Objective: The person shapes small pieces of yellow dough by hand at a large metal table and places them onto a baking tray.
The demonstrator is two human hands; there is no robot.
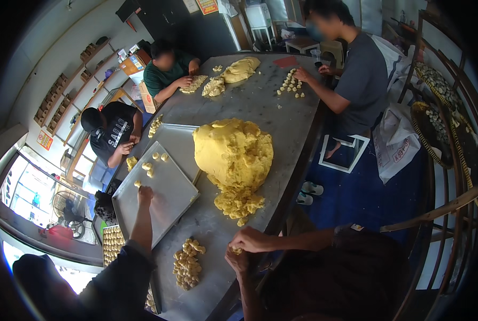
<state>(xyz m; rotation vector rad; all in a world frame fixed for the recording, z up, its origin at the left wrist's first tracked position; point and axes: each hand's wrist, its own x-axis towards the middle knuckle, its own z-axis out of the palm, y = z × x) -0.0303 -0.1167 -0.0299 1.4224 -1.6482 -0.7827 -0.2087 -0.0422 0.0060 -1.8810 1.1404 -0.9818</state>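
My right hand (254,239) and my left hand (238,262) meet at the near edge of the grey table (282,115). Together they pinch a small yellow dough piece (237,250). Just left of my hands lies a pile of small shaped dough pieces (186,263). Beyond my hands rises a large yellow dough mound (233,152), with crumbled dough (239,203) at its near foot.
A co-worker's hand (144,195) reaches onto a metal tray (164,195) holding a few dough pieces. Three other people sit around the table with dough lumps (240,69) and small pieces (290,83). Round woven trays (436,128) stand on a rack at right.
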